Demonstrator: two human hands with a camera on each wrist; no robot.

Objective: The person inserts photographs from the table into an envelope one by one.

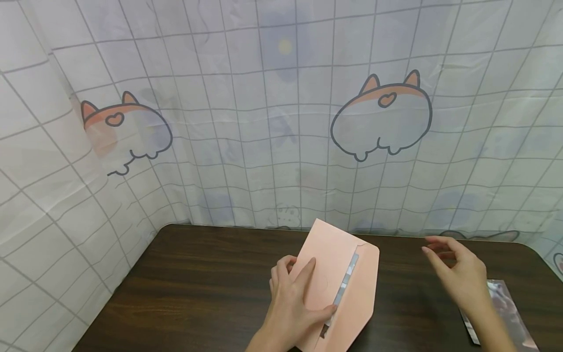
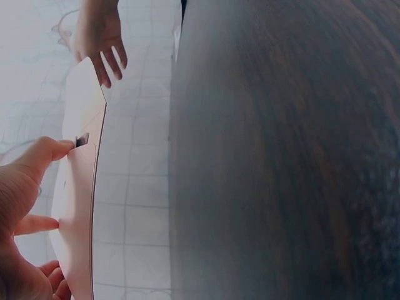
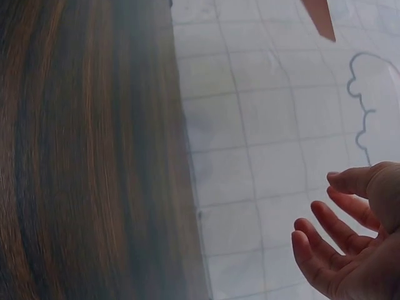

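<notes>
Preferably without creasing, the pink envelope (image 1: pixel 331 261) is being gripped by the left hand (image 1: pixel 288 302), the right hand (image 1: pixel 463 274) being held empty, relaxed.

Dk-brown, round-cornered, wood-grain table (image 1: pixel 176 288) stands just in front of a wrinkled, white, grey-gridded wall covering (image 1: pixel 246 122) that wraps round its L side too, w/ 2 lg orange-&-white cartoon corgi rears (image 1: pixel 381 122), under soft, pale lt.

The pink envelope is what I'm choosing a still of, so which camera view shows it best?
The head view: the pink envelope faces the camera, flap open, though the left hand covers part. The left wrist view shows it at a steep slant; the right wrist view, only a corner at the top.
</notes>
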